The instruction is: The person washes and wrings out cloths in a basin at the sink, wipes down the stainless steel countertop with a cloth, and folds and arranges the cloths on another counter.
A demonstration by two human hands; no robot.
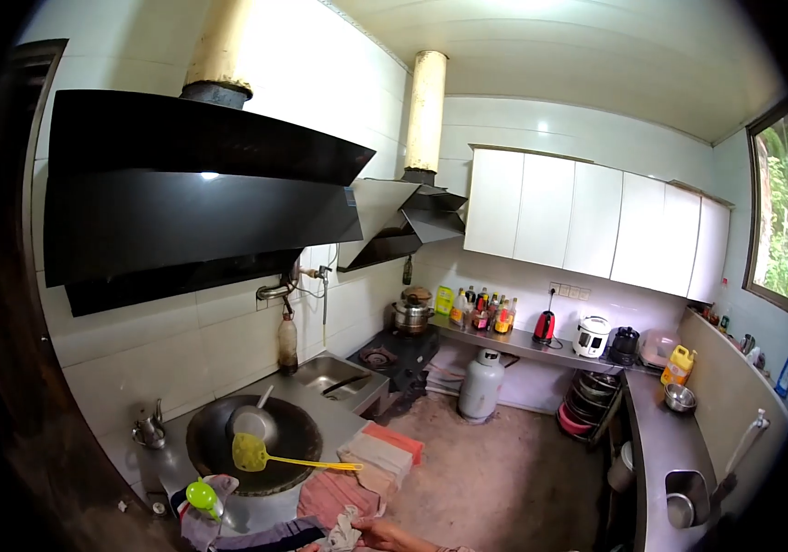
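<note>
At the bottom edge, my right hand (387,534) is closed on a crumpled whitish cloth (345,531). My left hand (313,546) shows only as a sliver beside that cloth, below a dark grey sleeve; its fingers are mostly hidden. Just beyond the hands, a reddish cloth (343,495) and a beige cloth (377,467) lie over the counter's edge. A large dark wok (205,440) is set into the steel counter. Across it rests a yellow skimmer (250,453), with a metal ladle (259,425) behind. Left of my hands is a bright green round-headed item (201,496).
A small metal kettle (148,429) stands left of the wok. Beyond it are a sink (325,374) and a stove carrying a steel pot (411,317). A gas cylinder (480,386) stands on the floor. Bottles, a red kettle (545,326) and a rice cooker (591,337) line the back counter.
</note>
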